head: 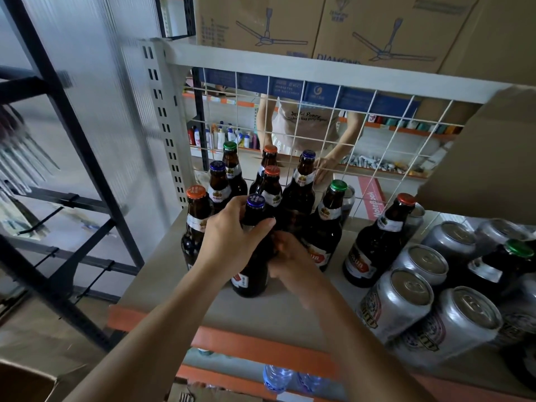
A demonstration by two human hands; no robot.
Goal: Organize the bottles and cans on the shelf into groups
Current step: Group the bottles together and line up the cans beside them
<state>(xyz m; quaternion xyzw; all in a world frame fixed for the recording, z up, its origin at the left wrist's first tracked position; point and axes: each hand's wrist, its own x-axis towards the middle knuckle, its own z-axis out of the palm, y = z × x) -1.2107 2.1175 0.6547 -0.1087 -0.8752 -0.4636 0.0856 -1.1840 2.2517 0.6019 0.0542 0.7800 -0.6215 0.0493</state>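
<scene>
Several brown beer bottles with orange, blue and green caps stand clustered at the left of the shelf [174, 288]. My left hand [232, 236] wraps the neck and shoulder of the front blue-capped bottle [253, 271]. My right hand [290, 256] grips the same bottle's body from the right, just below. An orange-capped bottle [196, 216] stands to its left and a green-capped bottle [329, 224] to its right. A red-capped bottle [377, 245] stands apart, beside several silver cans [406, 303]. Another green-capped bottle [499, 265] sits among the cans.
A white wire grid [362, 134] backs the shelf; a person [307, 123] stands behind it. Cardboard fan boxes [362, 27] rest on the shelf above, and one box [487, 158] overhangs the right. Water bottles [277, 378] lie below the orange shelf edge [255, 346]. Black racking [72, 169] stands left.
</scene>
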